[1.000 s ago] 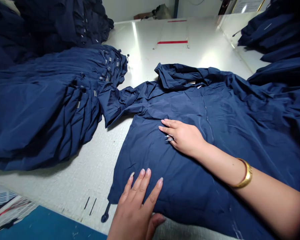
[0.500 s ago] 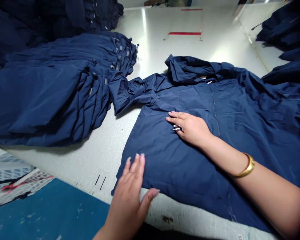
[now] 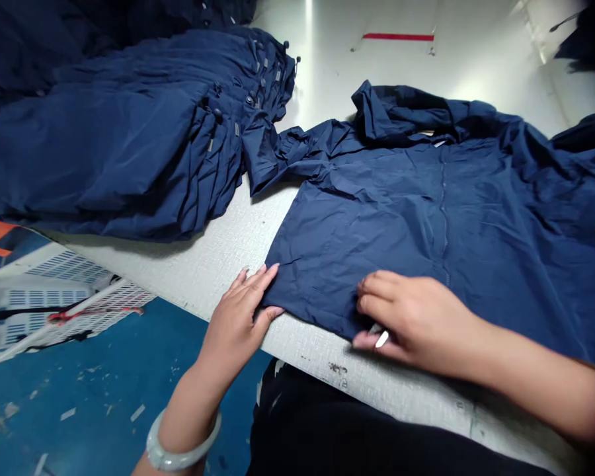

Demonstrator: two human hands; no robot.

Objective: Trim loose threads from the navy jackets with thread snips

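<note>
A navy jacket (image 3: 357, 244) lies spread on the table, its zip running down the body and one sleeve stretched toward the left. At the jacket's lower left corner rests my left hand (image 3: 242, 307), fingers extended and thumb apart, touching the fabric edge. My right hand (image 3: 401, 317) is closed at the hem, its fingers curled over the cloth edge. Thread snips (image 3: 381, 339) poke out from that hand, only their small silver tips showing; the rest is hidden in the palm.
Folded navy jackets (image 3: 104, 145) are piled on the left of the pale table (image 3: 218, 258). More dark garments (image 3: 585, 46) lie at the far right. A white plastic basket (image 3: 49, 277) stands below the table on the blue floor (image 3: 143, 383), among scattered scraps.
My right hand has moved from the jacket's middle down to the hem, its fingers curling. My left hand has come to the corner. The view has shifted, bringing more floor into sight.
</note>
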